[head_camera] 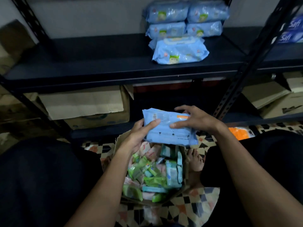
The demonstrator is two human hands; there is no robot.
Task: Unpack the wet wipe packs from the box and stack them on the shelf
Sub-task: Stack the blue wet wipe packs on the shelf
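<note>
Dark metal shelf (98,63), cardboard boxes (85,104) beneath, patterned tile floor (193,210).

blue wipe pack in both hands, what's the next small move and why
Probably lift it onto the front pack on the shelf: left hand and right hand hold the blue wipe pack above the box, and the rear stacks stand two high.
</note>
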